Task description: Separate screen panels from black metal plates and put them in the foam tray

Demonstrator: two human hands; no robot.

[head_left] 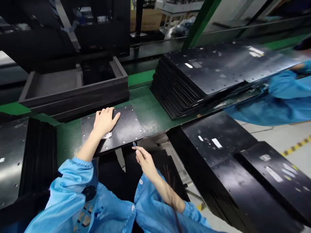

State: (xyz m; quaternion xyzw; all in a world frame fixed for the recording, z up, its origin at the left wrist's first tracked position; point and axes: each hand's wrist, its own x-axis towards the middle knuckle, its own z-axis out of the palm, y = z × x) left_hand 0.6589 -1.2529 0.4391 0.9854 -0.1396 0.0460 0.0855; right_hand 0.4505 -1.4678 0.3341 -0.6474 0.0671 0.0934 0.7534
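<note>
A black rectangular plate with small holes along its edges lies on the green bench in front of me. My left hand rests on its upper left part, palm down and fingers spread. Partly covered by that wrist, a whitish label shows on the plate. Just off the plate's near right corner, my right hand pinches a small tool with a bluish leaf-shaped tip. The tip points up towards the plate's near edge; whether it touches is unclear. Most of the tool's handle is hidden by the fingers.
Behind the plate stand stacked dark grey trays. A tall stack of black panels sits at the back right, with more panels to the right and another stack at left. A co-worker's blue sleeve reaches in at right.
</note>
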